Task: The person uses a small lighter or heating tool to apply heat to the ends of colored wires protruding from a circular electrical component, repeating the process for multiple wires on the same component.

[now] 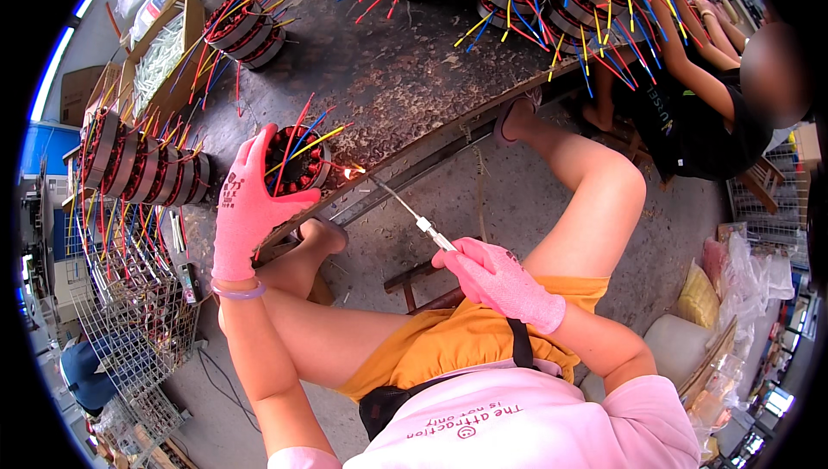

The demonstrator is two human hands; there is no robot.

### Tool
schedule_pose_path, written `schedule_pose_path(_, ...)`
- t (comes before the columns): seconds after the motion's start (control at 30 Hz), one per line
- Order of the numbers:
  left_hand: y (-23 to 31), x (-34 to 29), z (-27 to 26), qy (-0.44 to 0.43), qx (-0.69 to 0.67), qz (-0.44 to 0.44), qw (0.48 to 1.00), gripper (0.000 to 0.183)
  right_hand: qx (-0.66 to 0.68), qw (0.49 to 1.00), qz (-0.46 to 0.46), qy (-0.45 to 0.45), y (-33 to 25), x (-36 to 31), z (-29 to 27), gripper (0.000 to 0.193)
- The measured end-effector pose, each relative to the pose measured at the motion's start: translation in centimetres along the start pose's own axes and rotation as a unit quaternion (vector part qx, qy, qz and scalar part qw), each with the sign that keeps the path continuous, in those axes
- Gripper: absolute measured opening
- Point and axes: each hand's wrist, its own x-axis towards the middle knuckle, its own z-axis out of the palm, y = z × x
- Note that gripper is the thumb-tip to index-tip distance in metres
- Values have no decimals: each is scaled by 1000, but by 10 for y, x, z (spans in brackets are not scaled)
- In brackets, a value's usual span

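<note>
My left hand point(248, 197), in a pink glove, grips the side of a motor stator point(316, 165) near the table's edge, fingers up along it and thumb across its near side. Red, blue and yellow wires point(297, 148) stick up from its dark red windings. In my right hand point(509, 284), also gloved in pink, is the handle of a thin gas torch point(424, 224). Its metal tube points up and left, and a small orange flame point(352, 172) burns at the tip, right beside the stator. The fingers close round the handle.
A row of stators point(142, 163) lies at the left, above a wire rack point(129, 331). Another stator point(246, 34) stands farther back, near a carton of white sleeves point(162, 55). Several more point(552, 3) stand far right on the worn table point(379, 64). A co-worker point(707, 107) sits at the right.
</note>
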Motion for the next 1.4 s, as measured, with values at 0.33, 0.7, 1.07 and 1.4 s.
schedule_pose_path(0.33, -14, 4, -6, -48, -15, 121, 991, 98, 2, 1000, -28, 13, 7, 2, -1, 30)
schedule_pose_path(0.7, -3, 6, -1, -6, 5, 102, 995, 93, -13, 1000, -18, -2, -8, 1, 2, 27)
schedule_pose_path(1.07, 0, 6, -2, -15, -3, 82, 996, 94, -27, 999, -24, -3, -11, 1, 3, 29)
schedule_pose_path(1.4, -2, 5, -1, 0, 7, 90, 996, 94, -4, 1000, -14, -2, -12, 0, 3, 29)
